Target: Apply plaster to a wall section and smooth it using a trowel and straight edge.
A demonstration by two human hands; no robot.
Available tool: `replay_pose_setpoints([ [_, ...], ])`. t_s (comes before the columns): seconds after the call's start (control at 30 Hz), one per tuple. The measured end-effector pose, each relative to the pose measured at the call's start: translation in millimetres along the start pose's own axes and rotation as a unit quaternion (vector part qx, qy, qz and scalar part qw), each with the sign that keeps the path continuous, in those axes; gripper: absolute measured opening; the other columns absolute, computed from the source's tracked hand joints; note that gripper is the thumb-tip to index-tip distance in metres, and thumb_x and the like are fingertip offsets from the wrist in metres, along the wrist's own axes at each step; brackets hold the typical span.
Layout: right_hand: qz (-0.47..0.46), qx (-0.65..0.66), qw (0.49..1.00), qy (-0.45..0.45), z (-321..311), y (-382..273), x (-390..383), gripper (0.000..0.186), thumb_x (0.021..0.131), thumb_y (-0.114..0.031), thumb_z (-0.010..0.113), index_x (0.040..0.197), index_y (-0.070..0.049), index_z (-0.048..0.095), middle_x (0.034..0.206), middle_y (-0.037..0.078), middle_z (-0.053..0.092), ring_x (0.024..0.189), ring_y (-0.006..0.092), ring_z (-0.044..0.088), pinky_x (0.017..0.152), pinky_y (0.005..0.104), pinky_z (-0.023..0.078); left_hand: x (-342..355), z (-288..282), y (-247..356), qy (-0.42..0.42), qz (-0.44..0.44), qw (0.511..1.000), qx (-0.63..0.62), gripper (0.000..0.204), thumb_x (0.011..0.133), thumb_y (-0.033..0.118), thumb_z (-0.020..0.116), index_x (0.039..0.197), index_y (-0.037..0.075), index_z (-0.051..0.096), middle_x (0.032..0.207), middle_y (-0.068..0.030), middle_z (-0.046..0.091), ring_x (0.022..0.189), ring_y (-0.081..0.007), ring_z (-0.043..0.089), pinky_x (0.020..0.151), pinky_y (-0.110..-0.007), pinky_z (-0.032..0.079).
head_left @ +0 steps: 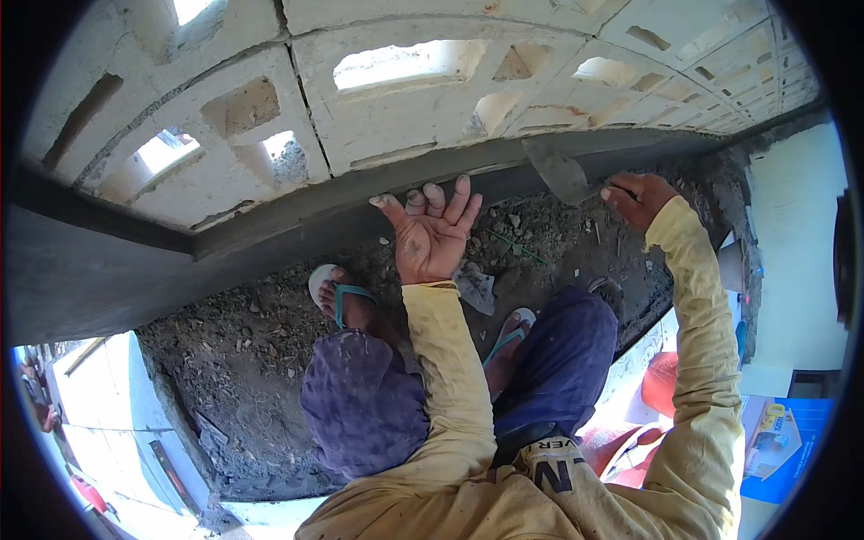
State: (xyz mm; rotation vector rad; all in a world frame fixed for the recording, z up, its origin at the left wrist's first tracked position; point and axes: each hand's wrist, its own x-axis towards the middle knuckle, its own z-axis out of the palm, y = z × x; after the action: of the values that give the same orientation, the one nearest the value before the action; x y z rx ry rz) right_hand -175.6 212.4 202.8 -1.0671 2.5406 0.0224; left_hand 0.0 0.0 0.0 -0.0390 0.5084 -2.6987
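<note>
Right hand [637, 200] closed around the handle of the trowel [560, 171]; blade lies at the grey ledge [351, 191] below the pierced block wall [405, 117]. Left hand [432, 241] palm up, fingers loosely spread and bent, fingertips at the ledge; contact unclear.

Flat-bladed grey trowel [558, 171]: metal, dull. Pale pierced block wall [396, 117]: masonry, matt, rough-edged. Long yellow sleeves [704, 315]: creased matt cloth.

Lettering [552, 474] on shirt [432, 508] and, seemingly, panel [816, 430]
</note>
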Motion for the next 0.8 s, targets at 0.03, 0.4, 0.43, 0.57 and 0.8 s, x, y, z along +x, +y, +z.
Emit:
replay_pose_setpoints([
  [0.03, 0.027, 0.029, 0.999, 0.033, 5, 12, -5, 0.035, 0.084, -0.038, 0.056, 0.097, -0.005, 0.061, 0.089, 0.019, 0.062, 0.084, 0.0361, 0.060, 0.072, 0.0404, 0.046, -4, 5, 6, 0.006, 0.000, 1.000, 0.006, 0.050, 0.068, 0.055, 0.066, 0.087, 0.008, 0.064, 0.088, -0.0097, 0.067, 0.118, -0.0401, 0.045, 0.105, -0.061, 0.017],
  [0.4, 0.459, 0.308, 0.832, 0.051, 122, 143, -216, 0.029, 0.083, -0.016, 0.056, 0.105, -0.002, 0.043, 0.066, 0.007, 0.056, 0.047, 0.0143, 0.054, 0.039, 0.0289, 0.042, 6, 16, -14, 0.088, 0.007, 0.996, -0.029, 0.045, 0.064, 0.042, 0.074, 0.074, 0.003, 0.054, 0.086, -0.0142, 0.061, 0.125, -0.0447, 0.033, 0.108, -0.063, 0.008],
  [0.43, 0.469, 0.229, 0.852, 0.039, 147, 144, -222, 0.032, 0.083, -0.022, 0.057, 0.105, -0.001, 0.045, 0.068, 0.013, 0.060, 0.054, 0.0238, 0.060, 0.045, 0.0341, 0.046, 5, 19, -10, 0.083, 0.014, 0.996, -0.014, 0.043, 0.064, 0.039, 0.075, 0.074, 0.003, 0.052, 0.085, -0.0133, 0.059, 0.126, -0.0445, 0.032, 0.108, -0.064, 0.007],
  [0.57, 0.487, 0.075, 0.870, 0.004, 219, 159, -232, 0.040, 0.087, -0.034, 0.048, 0.109, 0.000, 0.050, 0.085, 0.028, 0.061, 0.082, 0.0436, 0.059, 0.073, 0.0481, 0.047, 5, 25, -18, 0.074, 0.037, 0.997, 0.008, 0.041, 0.066, 0.033, 0.075, 0.076, 0.005, 0.047, 0.083, -0.0105, 0.054, 0.128, -0.0443, 0.029, 0.107, -0.065, 0.004],
  [0.8, 0.494, 0.046, 0.867, -0.050, 275, 186, -186, 0.038, 0.090, -0.026, 0.039, 0.124, -0.012, 0.045, 0.129, 0.022, 0.043, 0.109, 0.0395, 0.052, 0.090, 0.0463, 0.044, 4, 30, -26, 0.063, 0.045, 0.997, 0.015, 0.037, 0.067, 0.030, 0.075, 0.076, 0.007, 0.047, 0.083, -0.0109, 0.051, 0.130, -0.0440, 0.024, 0.109, -0.062, 0.001],
])
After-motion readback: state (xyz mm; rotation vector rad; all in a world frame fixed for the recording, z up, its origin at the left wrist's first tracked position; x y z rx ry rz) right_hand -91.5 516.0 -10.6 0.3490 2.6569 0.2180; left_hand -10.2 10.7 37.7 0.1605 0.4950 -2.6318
